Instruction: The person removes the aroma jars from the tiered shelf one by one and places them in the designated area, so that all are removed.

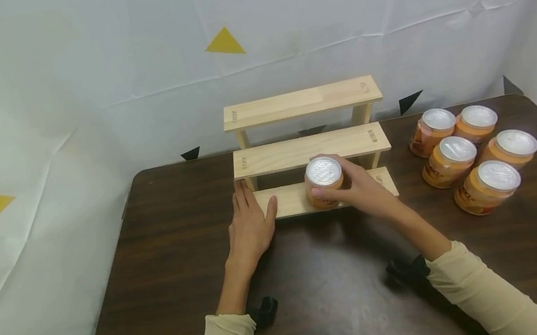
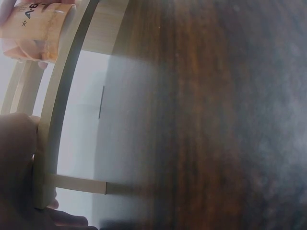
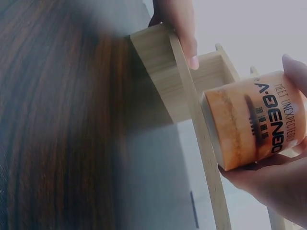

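Note:
A three-tier wooden step rack (image 1: 310, 149) stands at the back of the table. My right hand (image 1: 362, 188) grips an orange jar (image 1: 326, 186) with a silvery lid, thumb in front and fingers behind. In the right wrist view the upright jar (image 3: 254, 122) meets the lowest board (image 3: 201, 134) at its base, lettering outward. My left hand (image 1: 251, 228) rests against the left end of that board, fingers straight along its side and thumb over the top. Part of the jar (image 2: 36, 31) also shows in the left wrist view.
Several similar jars (image 1: 458, 153) stand grouped on the right of the dark wooden table (image 1: 171, 251). White sheeting (image 1: 151, 46) with yellow and black triangles rises behind the table and at both sides. Dark wrist devices (image 1: 266, 311) sit at both cuffs.

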`<state>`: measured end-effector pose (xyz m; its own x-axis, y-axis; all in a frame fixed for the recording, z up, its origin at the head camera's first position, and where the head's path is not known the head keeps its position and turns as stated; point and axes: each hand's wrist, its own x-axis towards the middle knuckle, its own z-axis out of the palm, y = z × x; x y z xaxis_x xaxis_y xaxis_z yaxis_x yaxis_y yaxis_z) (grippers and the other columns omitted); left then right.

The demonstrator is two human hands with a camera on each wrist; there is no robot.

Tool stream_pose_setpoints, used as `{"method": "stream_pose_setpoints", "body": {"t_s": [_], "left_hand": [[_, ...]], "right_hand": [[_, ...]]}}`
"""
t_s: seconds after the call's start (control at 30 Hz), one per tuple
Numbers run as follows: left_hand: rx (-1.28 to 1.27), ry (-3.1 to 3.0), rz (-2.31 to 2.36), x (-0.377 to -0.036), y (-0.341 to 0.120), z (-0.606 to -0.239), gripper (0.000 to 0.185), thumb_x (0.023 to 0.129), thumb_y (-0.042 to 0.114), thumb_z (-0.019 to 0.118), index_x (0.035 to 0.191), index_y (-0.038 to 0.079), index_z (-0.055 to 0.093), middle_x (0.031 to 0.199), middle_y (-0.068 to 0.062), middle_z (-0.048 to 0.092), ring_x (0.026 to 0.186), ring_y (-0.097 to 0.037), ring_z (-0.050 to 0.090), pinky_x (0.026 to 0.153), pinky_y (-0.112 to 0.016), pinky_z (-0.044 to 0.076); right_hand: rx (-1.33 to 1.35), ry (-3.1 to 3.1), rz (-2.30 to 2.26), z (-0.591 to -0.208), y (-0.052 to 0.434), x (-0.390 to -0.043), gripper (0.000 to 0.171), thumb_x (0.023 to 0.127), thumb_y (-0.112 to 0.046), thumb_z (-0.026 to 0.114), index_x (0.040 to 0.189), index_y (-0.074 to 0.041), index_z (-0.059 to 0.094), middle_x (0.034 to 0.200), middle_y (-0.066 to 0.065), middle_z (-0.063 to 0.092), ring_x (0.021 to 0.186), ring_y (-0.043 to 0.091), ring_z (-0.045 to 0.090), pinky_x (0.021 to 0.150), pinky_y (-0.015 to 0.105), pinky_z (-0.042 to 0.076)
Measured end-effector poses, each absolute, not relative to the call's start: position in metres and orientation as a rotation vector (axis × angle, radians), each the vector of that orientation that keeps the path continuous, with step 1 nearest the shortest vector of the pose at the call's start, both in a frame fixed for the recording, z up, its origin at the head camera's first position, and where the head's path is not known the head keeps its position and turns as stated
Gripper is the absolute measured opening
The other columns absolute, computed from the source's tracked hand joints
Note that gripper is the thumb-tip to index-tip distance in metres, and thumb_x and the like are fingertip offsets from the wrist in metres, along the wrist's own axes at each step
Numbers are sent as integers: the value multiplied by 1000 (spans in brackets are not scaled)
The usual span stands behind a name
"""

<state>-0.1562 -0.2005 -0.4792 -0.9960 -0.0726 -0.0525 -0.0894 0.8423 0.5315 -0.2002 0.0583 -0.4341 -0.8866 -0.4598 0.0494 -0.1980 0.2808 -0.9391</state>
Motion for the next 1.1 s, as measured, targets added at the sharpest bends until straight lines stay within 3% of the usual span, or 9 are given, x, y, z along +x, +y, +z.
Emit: {"method": "stream_pose_setpoints", "body": {"t_s": [0.23,0.7,1.1], "left_hand": [[-124,2989,863,-156,-201,-479,91,117,52,44,173,-7,5,184,-23,-1,167,-49,19,113,-67,50],[-121,3002,874,-155,-201,-477,89,117,50,46,173,-8,8,184,-24,3,166,-49,22,110,-68,51],[-121,2998,878,-156,-201,-479,91,117,51,45,173,-8,5,184,-24,0,166,-49,21,110,-69,51]], "right_hand": [[-555,2329,-1664,-432,61,-197,67,97,-22,87,158,-17,58,139,8,68,126,21,59,112,34,43],[-443,2356,-1654,-405,104,-178,66,100,-23,84,160,-23,56,144,0,63,128,12,57,103,19,44],[-367,2421,-1689,-396,144,-166,69,104,-17,78,166,-17,47,150,-3,57,129,8,55,101,13,45]]}}
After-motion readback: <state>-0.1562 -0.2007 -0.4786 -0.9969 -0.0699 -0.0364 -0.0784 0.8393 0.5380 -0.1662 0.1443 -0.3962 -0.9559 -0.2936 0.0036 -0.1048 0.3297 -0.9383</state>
